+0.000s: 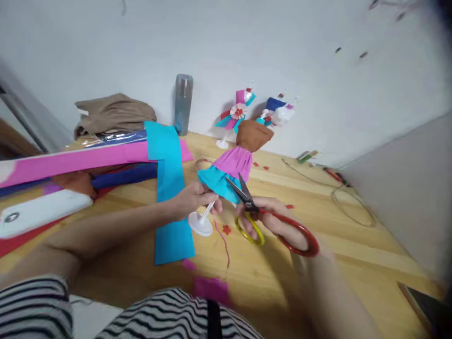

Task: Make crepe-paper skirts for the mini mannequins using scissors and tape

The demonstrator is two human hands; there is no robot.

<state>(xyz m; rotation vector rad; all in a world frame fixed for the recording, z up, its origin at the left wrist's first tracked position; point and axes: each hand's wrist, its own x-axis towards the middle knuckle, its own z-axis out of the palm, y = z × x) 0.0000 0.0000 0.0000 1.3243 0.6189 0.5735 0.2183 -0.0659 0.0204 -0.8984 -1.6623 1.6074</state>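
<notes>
My left hand (192,200) is closed around the lower end of a paper craft figure, just under its hem. The figure leans to the upper right. Its crepe-paper skirt has a brown tier (254,135), a pink tier (233,161) and a turquoise tier (219,182). Below the hem a thin white stem ends in a round white base (200,224). My right hand (271,216) grips scissors (249,203) with one red and one yellow handle loop. The blades are spread and overlap the turquoise hem in view; whether they touch it I cannot tell.
A turquoise paper strip (171,188) lies left of the figure, across a pink strip (95,157). Behind stand a grey bottle (183,104) and another decorated figure (238,111). Brown cloth (116,113), a white device (45,212), red paper flowers (226,229) and a thin cable (335,202) lie around.
</notes>
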